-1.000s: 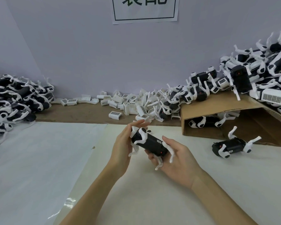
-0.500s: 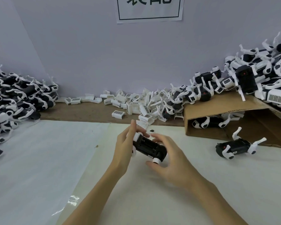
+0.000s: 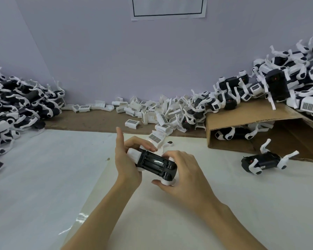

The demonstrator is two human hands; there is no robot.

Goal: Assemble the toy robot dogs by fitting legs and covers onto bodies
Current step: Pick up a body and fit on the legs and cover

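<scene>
Body [image 3: 156, 164] — glossy black plastic, ribbed bay | left hand [image 3: 126, 159], right hand [image 3: 184, 175] gripping

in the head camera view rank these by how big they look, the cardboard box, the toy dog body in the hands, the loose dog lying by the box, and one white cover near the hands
1. cardboard box
2. toy dog body and loose dog: look about alike, and the held one is nearer the camera, so unranked
3. white cover

Bright, even overhead light, soft faint shadows; small glare patch lower center-left; wide-angle bending at edges; mostly sharp.
</scene>
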